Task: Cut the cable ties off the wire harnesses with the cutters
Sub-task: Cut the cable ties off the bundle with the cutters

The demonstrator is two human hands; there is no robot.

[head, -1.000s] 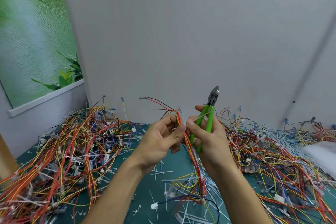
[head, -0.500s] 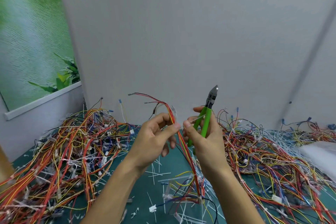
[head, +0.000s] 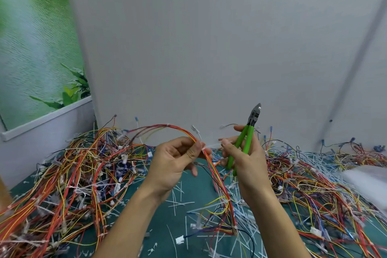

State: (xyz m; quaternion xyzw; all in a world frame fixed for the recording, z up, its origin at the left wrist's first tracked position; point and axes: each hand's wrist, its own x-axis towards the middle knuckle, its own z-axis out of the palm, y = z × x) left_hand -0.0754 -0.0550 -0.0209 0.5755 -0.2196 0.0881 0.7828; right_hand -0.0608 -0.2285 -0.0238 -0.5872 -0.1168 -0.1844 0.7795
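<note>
The wire harness (head: 217, 178) is a skinny red, orange and yellow bundle, arcing up over the green mat (head: 188, 192). The left hand (head: 173, 163) pinches it thumb-to-fingers. The right hand (head: 249, 163) curls round the green cutters (head: 244, 142), tips up, and its thumb and forefinger seem to nip a white cable tie (head: 212, 145).

My corner, apart from the work

A plain grey wall (head: 209, 48) faces me, with a slanting seam (head: 356, 48) on its right. To my left hangs a green picture (head: 31, 48) showing leaves (head: 73, 90) above a white ledge (head: 46, 118). The surface (head: 165, 216) is teal. Something white and soft (head: 368, 184) lies at my far right, and a brown edge (head: 3, 190) shows at far left.
</note>
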